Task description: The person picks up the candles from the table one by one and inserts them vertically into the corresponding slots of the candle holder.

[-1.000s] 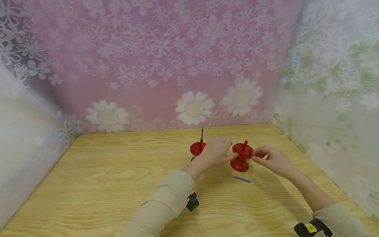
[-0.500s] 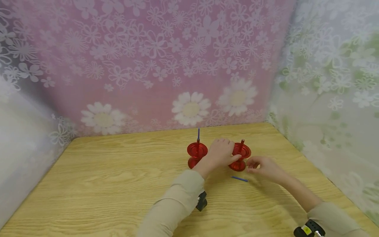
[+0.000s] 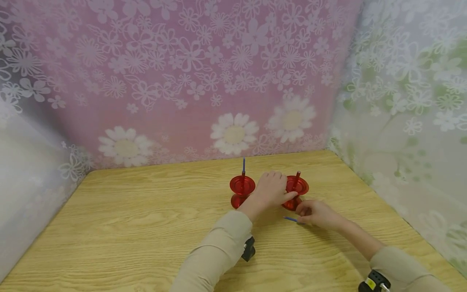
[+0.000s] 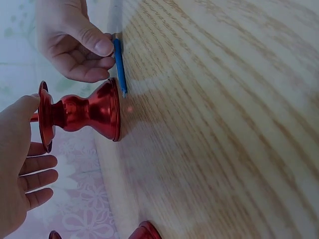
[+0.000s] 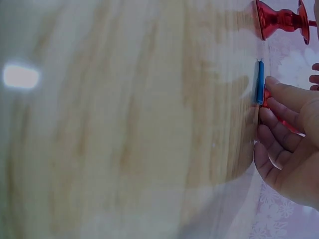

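Note:
In the head view my left hand (image 3: 270, 188) is at the right red candle holder (image 3: 296, 185). The left wrist view shows its thumb and index finger gripping the rim of the holder's dish (image 4: 46, 117), the other fingers spread below. That holder stands upright, its tube bare on top. My right hand (image 3: 318, 215) hovers low over the table by a blue candle (image 3: 290, 218) that lies in front of the holder. Its fingers are loosely curled, thumb tip close beside the blue candle (image 5: 260, 82), with a small gap showing in the right wrist view.
A second red candle holder (image 3: 242, 185) stands to the left, partly behind my left forearm, with an upright blue candle (image 3: 244, 164) in its tube. The wood-grain table (image 3: 146, 219) meets a pink flowered backdrop (image 3: 175, 134) behind and a pale one at right.
My right hand has come down from beside the right holder's dish to the lying blue candle. My left hand has shifted right onto that dish, uncovering more of the left holder.

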